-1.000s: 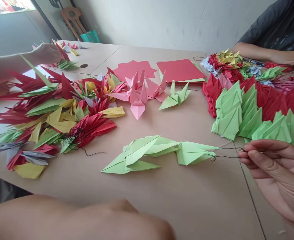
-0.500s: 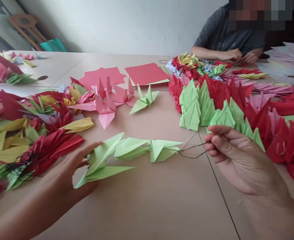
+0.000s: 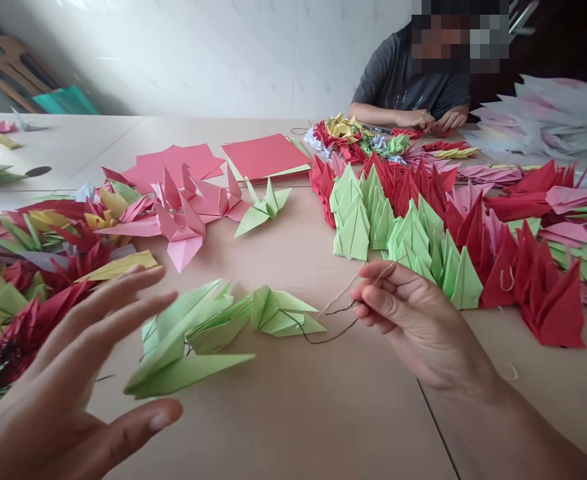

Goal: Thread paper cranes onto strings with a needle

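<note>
My left hand (image 3: pixel 80 367) is open, thumb and fingers spread around the near left end of a short string of light green folded paper cranes (image 3: pixel 178 347). A gap shows between the thumb and the paper. My right hand (image 3: pixel 413 313) is closed in a pinch on thread, to the right of the cranes. From its fingertips a black thread (image 3: pixel 323 342) sags to the rightmost green crane (image 3: pixel 280 312). A pale thread (image 3: pixel 342 292) also runs from the pinch towards that crane. Whether a needle is between the fingertips is hidden.
Several pink cranes (image 3: pixel 180 230) and a loose green crane (image 3: pixel 264 208) lie beyond, before red paper squares (image 3: pixel 266 155). A mixed paper heap (image 3: pixel 63 227) is left. Green (image 3: pixel 350 217) and red folded rows (image 3: pixel 506 273) stand right. Across the table sits a person (image 3: pixel 398 80) beside white paper (image 3: pixel 548 120).
My left hand has let go of the green cranes and spread its fingers. My right hand keeps its pinch on the thread. The view has turned right.
</note>
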The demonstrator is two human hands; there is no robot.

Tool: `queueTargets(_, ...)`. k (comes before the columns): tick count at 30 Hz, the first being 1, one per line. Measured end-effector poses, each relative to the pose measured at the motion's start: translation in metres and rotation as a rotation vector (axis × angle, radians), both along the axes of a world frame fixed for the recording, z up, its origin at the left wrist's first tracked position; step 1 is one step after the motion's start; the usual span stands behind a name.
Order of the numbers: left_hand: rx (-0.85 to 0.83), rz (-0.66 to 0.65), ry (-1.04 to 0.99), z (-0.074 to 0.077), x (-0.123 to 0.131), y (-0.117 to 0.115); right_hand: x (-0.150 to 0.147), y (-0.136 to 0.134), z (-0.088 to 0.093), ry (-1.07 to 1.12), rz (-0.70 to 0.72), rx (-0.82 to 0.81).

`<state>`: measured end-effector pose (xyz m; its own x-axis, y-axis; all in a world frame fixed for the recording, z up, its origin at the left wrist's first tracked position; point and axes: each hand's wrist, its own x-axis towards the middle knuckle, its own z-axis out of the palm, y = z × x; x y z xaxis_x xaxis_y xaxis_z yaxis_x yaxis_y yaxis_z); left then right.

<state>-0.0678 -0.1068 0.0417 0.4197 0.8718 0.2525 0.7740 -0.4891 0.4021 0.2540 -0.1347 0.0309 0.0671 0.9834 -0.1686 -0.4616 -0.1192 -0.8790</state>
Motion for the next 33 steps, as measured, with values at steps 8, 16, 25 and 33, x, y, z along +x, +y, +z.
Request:
queueTargets(8,-0.020,-0.575,-0.004,0.025,0.107,0.026,-0.007,-0.010,-0.007,0.019,0.089,0.179)
queueTargets(16,-0.360,-0.641,-0.225,0.021,0.136,0.036,-0.006,-0.008,-0.010,0.057,0.057,0.197)
queueTargets(25,-0.223,-0.638,-0.084,0.018,0.123,0.040,-0.002,-0.005,-0.004,0.097,0.025,0.162)
queueTargets(33,-0.101,-0.644,0.005,0.033,0.110,0.026,-0.004,-0.007,-0.002,0.203,0.039,0.121)
